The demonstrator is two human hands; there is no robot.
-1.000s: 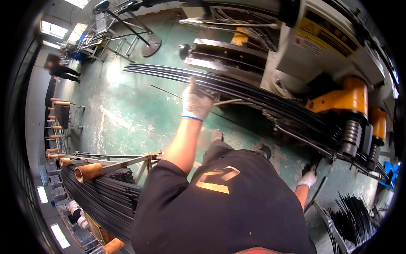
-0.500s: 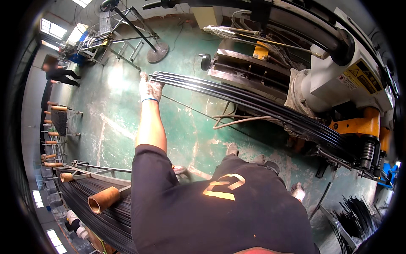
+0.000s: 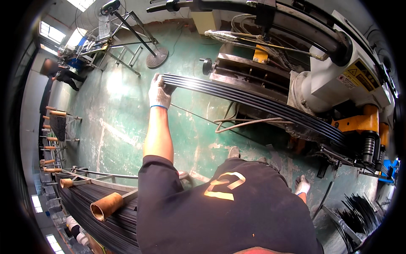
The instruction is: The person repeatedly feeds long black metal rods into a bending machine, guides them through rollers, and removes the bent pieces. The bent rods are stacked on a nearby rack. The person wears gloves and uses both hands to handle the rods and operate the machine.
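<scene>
A white knitted glove with a blue cuff covers my left hand [image 3: 160, 90], at the end of my outstretched arm. Its fingers close around the near-left ends of several long black rods [image 3: 237, 96], which lie side by side in a flat row. From there the rods slope down to the right, past the machine [image 3: 253, 78], and their far ends enter beside an orange bracket [image 3: 359, 122]. My right hand [image 3: 303, 185], gloved too, hangs low by my right side, well away from the rods. Its fingers look loosely extended, and I see nothing in them.
A rack of black rods [image 3: 97, 211] with brown cardboard tubes [image 3: 108, 206] stands at my left. More black rods [image 3: 359, 213] bristle at lower right. A round-based stand [image 3: 157, 57] is ahead; a person [image 3: 63, 76] stands far left. A looped hose [image 3: 253, 121] hangs below the machine.
My left hand has shifted slightly right with the rods. Their ends, staggered before, now sit nearly even, and the row lies flatter. My right hand shows a little more beside my body.
</scene>
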